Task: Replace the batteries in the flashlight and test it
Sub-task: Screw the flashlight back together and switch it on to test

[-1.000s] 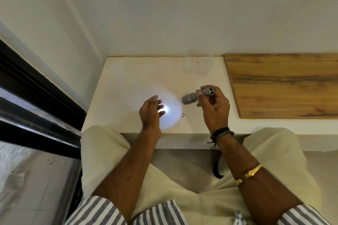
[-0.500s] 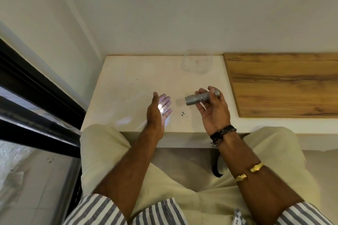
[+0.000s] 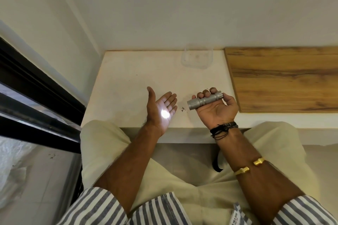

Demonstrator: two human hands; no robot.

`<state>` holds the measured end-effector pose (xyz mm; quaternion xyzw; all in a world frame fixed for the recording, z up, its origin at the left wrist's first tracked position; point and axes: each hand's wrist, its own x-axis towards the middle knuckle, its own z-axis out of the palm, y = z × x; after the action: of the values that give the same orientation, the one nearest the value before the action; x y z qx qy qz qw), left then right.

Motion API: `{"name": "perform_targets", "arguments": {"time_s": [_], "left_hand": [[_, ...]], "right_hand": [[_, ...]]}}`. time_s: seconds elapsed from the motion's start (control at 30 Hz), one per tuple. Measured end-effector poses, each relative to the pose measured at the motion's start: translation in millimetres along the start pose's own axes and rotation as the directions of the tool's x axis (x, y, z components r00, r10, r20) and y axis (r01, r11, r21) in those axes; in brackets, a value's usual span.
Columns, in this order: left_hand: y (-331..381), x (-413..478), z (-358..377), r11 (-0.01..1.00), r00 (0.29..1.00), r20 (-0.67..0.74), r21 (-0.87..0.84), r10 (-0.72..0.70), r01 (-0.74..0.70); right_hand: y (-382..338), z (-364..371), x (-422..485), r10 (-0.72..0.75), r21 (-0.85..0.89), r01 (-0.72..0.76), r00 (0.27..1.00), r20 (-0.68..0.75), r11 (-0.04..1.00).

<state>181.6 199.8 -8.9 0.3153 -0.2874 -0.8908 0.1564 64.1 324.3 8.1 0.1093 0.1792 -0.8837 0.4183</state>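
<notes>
My right hand (image 3: pixel 217 107) is turned palm up and grips a small silver flashlight (image 3: pixel 204 101), whose head points left. The flashlight is lit: a bright white spot falls on the palm of my left hand (image 3: pixel 161 109). That hand is held open, palm facing right and up, fingers spread, holding nothing, a short way left of the flashlight's head. Both hands hover over the front part of the white counter (image 3: pixel 128 82). No batteries are in sight.
A clear plastic container (image 3: pixel 196 57) stands at the back of the counter against the wall. A wooden board (image 3: pixel 285 78) covers the counter's right part. Small dark specks (image 3: pixel 182 109) lie between my hands. A black-framed window (image 3: pixel 36 97) runs along the left.
My right hand rolled palm up with the flashlight. My left hand turned from palm down to open palm up, and the light spot moved from the counter onto its palm.
</notes>
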Motion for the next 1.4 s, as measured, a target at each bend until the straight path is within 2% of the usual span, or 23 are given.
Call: {"name": "perform_targets", "arguments": {"time_s": [0.37, 0.57, 0.67, 0.73, 0.8, 0.83, 0.93, 1.0, 1.2, 1.4], "left_hand": [[-1.7, -2.2, 0.7, 0.996, 0.999, -0.031, 0.085, 0.037, -0.034], [-1.8, 2.8, -4.6, 0.995, 0.998, -0.035, 0.087, 0.044, -0.041], [-3.4, 4.8, -3.6, 0.965, 0.987, -0.109, 0.246, 0.122, -0.092], [-4.6, 5.0, -1.4, 0.858, 0.957, -0.144, 0.490, 0.252, -0.152], [-6.5, 3.6, -0.4, 0.671, 0.908, -0.091, 0.704, 0.409, -0.232], [-7.4, 2.6, -0.2, 0.592, 0.885, -0.045, 0.759, 0.463, -0.270], [-7.4, 2.4, -2.7, 0.410, 0.831, 0.072, 0.844, 0.551, -0.345], [-6.7, 4.8, -6.2, 0.321, 0.809, 0.127, 0.874, 0.574, -0.365], [1.7, 22.7, -12.0, 0.206, 0.793, 0.216, 0.897, 0.569, -0.392], [20.3, 43.7, -12.2, 0.185, 0.729, 0.201, 0.893, 0.655, -0.412]], "right_hand": [[3.2, 2.1, -0.5, -0.022, 0.047, 0.026, 0.997, -0.071, 0.999], [2.6, 0.5, 0.2, 0.009, -0.029, -0.010, 1.000, -0.017, 1.000], [4.2, 1.7, 2.4, 0.037, -0.169, -0.044, 0.998, -0.047, 0.985], [7.1, 1.1, 4.7, 0.016, -0.311, -0.047, 0.995, -0.100, 0.949], [10.1, -1.0, 7.1, -0.051, -0.499, -0.006, 0.994, -0.100, 0.867], [11.6, -1.8, 7.4, -0.084, -0.604, 0.017, 0.993, -0.083, 0.797], [18.1, -3.0, 10.2, -0.209, -0.856, 0.112, 0.978, 0.005, 0.505], [21.7, -1.9, 14.0, -0.293, -0.920, 0.171, 0.954, 0.065, 0.352], [34.8, 7.4, 33.2, -0.377, -0.968, 0.231, 0.909, 0.178, 0.101], [48.1, 30.7, 59.8, -0.393, -0.962, 0.273, 0.886, 0.245, 0.014]]}}
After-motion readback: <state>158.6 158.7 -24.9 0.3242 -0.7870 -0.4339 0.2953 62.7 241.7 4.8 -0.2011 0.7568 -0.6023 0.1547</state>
